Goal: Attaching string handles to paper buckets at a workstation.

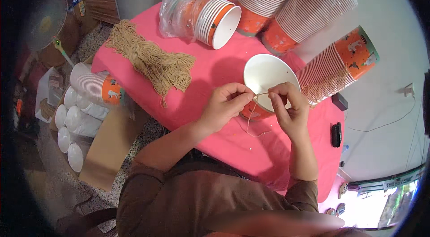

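Between my two hands runs a thin tan string [261, 93], with a loose length hanging in a loop below over the pink cloth. My left hand [227, 106] is closed, thumb and forefinger pinching one part of it. On the other side my right hand [290, 106] pinches the string too, its fingers curled. Just behind both hands an orange paper bucket [268, 73] with a white inside stands open side up, partly covered by them. To its right a leaning stack of paper buckets [340, 64] has tan strands over its side. A bundle of tan strings [154, 62] lies at the left.
A pink-covered table [215, 136] spreads before me. Tall wrapped bucket stacks [309, 11] line its back, beside a bagged stack lying sideways [210, 20]. Black items [336, 135] sit at the right edge. On the floor, a cardboard box [109, 147] holds several wrapped stacks.
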The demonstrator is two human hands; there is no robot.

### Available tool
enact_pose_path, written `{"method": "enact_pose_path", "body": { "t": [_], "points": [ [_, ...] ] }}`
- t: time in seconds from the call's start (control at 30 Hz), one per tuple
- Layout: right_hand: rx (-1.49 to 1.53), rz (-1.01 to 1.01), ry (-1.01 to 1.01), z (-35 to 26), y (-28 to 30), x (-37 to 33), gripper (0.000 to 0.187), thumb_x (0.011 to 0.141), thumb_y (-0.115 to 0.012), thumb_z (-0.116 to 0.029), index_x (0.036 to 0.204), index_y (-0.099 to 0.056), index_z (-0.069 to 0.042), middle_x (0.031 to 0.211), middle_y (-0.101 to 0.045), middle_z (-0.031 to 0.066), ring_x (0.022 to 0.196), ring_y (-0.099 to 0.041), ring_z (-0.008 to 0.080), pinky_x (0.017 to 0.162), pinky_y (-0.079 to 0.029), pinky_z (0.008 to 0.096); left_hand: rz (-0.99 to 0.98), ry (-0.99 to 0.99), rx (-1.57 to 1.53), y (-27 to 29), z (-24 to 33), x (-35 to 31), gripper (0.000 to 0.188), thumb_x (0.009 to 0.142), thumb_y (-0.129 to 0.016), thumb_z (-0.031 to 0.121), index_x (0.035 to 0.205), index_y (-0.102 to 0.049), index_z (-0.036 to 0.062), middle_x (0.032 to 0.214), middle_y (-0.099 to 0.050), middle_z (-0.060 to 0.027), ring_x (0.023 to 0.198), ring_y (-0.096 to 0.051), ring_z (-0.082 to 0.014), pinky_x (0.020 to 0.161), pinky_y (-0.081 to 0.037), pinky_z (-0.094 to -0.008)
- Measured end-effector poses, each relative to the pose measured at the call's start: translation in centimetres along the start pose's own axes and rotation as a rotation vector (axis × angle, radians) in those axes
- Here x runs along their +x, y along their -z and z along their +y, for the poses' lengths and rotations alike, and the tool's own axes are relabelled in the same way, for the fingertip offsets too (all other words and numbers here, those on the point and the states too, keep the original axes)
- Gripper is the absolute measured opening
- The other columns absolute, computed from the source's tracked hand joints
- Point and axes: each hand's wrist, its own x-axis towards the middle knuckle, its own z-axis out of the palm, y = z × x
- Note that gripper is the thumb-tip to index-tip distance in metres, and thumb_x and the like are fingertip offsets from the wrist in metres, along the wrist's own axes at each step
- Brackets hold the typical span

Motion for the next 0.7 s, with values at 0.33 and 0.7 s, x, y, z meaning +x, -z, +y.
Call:
{"method": "enact_pose_path", "body": {
  "t": [0.33,0.7],
  "points": [
    [-0.016,-0.030,0.068,0.2,1.0,0.1,0.007,0.081,-0.065,0.004,0.084,-0.061,-0.001,0.074,-0.061,0.0073,0.061,-0.057,0.0150,0.054,-0.044,0.0261,0.000,-0.077,0.115,-0.1,0.3,-0.4,0.012,0.094,-0.060,0.009,0.100,-0.063,-0.0001,0.087,-0.062,0.0030,0.079,-0.054,-0.0021,0.069,-0.045,-0.0176],
    [0.022,-0.007,-0.082,0.1,1.6,-1.6,0.016,0.074,-0.069,0.003,0.088,-0.063,-0.002,0.081,-0.062,0.0093,0.068,-0.060,0.0202,0.059,-0.046,0.0295,0.008,-0.225,0.350,-0.4,-0.1,-0.7,0.009,0.091,-0.061,0.002,0.099,-0.061,-0.0003,0.084,-0.059,0.0030,0.075,-0.050,-0.0010,0.064,-0.040,-0.0165]
  ]
}}
